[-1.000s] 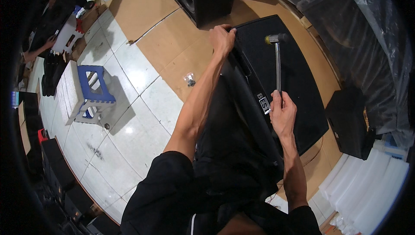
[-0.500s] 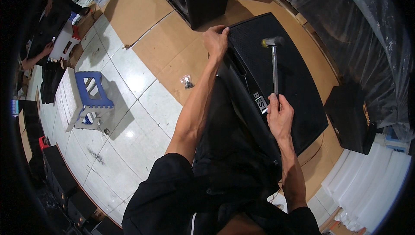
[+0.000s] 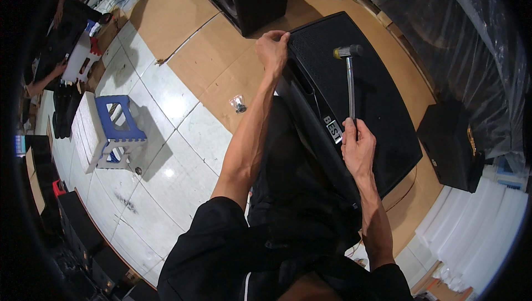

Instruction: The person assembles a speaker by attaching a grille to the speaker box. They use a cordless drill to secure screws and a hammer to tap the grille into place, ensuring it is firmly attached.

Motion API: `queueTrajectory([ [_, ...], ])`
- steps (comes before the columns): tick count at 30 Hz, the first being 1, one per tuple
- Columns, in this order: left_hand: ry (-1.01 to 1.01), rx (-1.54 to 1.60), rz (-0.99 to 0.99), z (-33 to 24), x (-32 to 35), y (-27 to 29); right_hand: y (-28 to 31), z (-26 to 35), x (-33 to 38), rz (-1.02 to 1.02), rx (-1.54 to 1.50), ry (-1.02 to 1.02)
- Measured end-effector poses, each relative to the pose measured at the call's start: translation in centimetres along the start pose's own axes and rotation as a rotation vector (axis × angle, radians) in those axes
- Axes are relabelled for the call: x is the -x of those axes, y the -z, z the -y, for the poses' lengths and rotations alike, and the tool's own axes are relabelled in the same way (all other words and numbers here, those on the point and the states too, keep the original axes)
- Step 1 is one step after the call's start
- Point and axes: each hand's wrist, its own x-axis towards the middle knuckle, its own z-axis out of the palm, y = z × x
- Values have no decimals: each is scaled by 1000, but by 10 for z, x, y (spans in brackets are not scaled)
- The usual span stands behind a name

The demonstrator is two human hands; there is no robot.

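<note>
A large black speaker (image 3: pixel 382 118) with a perforated front grille lies face up before me, its near side against my legs. My left hand (image 3: pixel 272 50) is closed on its far left corner, fingers curled over the edge. In my right hand (image 3: pixel 359 145) is the handle of a mallet (image 3: pixel 350 82), gripped near its end. The mallet has a metal shaft and a head with one yellow face and one black face. Its head hangs above the grille, and I cannot tell whether it touches. A small nameplate (image 3: pixel 332 130) sits on the grille beside my right hand.
Cardboard (image 3: pixel 221 63) covers part of the tiled floor (image 3: pixel 183 190). A small plastic bag of hardware (image 3: pixel 238 104) lies left of my forearm. Nearby stand a folding stool (image 3: pixel 119 121), another black speaker (image 3: pixel 260 2), a smaller one (image 3: pixel 449 146) and white foam sheets (image 3: pixel 476 223). Another person's hand (image 3: pixel 60 68) shows far left.
The whole view has shifted slightly. My left hand stays on the speaker's corner, and the mallet remains over the grille in my right hand.
</note>
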Motion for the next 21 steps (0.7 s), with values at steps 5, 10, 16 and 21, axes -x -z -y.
queueTrajectory([
  [5, 25, 54, -10, -3, 0, -1, 0, -8, 1, -24, -8, 27],
  [10, 14, 108, -34, 4, -3, -2, 0, -7, 2, -5, 8, 15],
  [16, 52, 135, -35, -2, -1, -2, 1, -11, 2, -4, -8, 27],
  [21, 65, 151, -48, 0, -4, -2, 2, -16, 0, 13, -4, 74],
])
